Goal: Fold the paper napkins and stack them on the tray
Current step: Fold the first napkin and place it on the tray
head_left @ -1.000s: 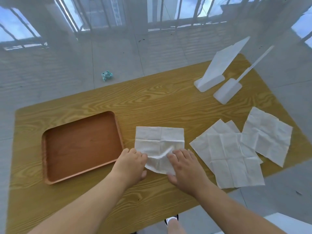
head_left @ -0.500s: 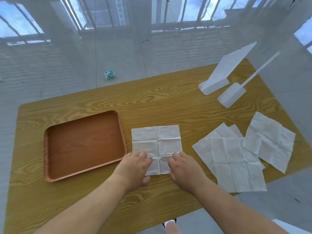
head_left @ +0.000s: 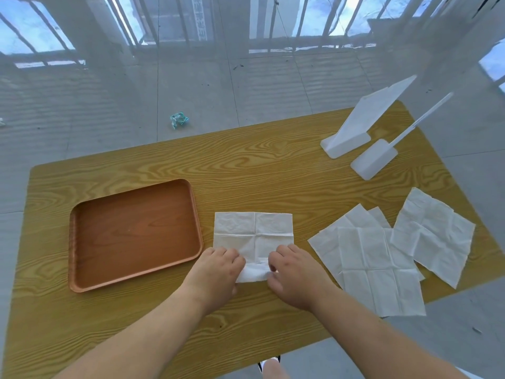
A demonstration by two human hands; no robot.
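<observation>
Between the left hand (head_left: 216,269) and right hand (head_left: 296,274), both pinching the napkin (head_left: 252,233): lift the near edge evenly, match far corners, then crease. Tray (head_left: 82,285) waits left.

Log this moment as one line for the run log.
phase: first fold | both hands pinching napkin near edge | tray empty | spare napkins right

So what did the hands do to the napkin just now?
The napkin, crumpled a second ago, now lies smoothed flat. The left hand and right hand grip its near edge, lifting it slightly. The tray is empty as before, and the loose napkins lie where they were.
</observation>
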